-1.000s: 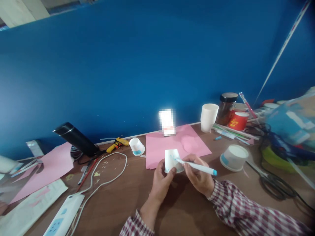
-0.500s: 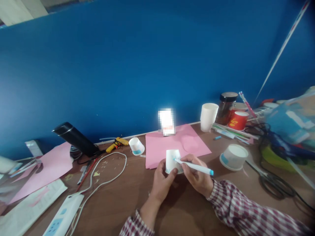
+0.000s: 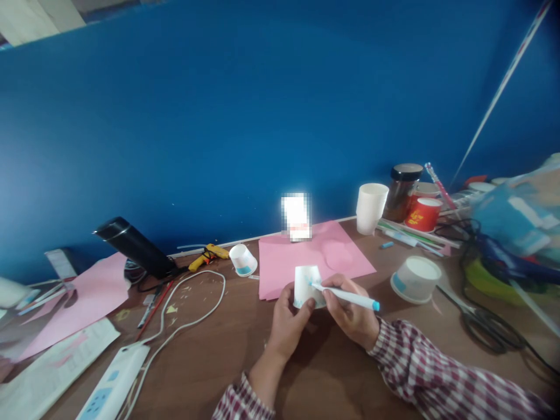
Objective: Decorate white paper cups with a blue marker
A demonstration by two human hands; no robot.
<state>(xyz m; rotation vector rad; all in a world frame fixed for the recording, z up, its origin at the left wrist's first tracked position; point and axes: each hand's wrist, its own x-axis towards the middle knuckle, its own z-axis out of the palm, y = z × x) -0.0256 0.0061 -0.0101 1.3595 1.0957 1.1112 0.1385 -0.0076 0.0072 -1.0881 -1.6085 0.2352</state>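
My left hand [image 3: 291, 324] is closed round the lower part of a white paper cup [image 3: 305, 280], thumb across its near side. Between the fingers of my right hand [image 3: 350, 312] is a white felt-tip marker [image 3: 350, 296] with a blue end. Its tip touches the cup's side, where a faint light-blue mark shows. Just behind the hands lie pink paper sheets [image 3: 286, 259]. To their left stands another small paper cup [image 3: 242, 261] with a blue patch; a wider paper tub [image 3: 415, 280] with a blue patch sits at the right.
Scissors [image 3: 485, 326] and a dark cable lie at the right, near a tall white cup [image 3: 371, 209], a dark jar [image 3: 402, 192] and a red cup [image 3: 423, 214]. On the left are a yellow glue gun [image 3: 210, 256], a black flask [image 3: 135, 248], and a power strip [image 3: 114, 382] with white cord.
The light-blue mark on the cup looks slightly larger. The marker tip has shifted a very small way on the cup's side; both hands otherwise keep their place.
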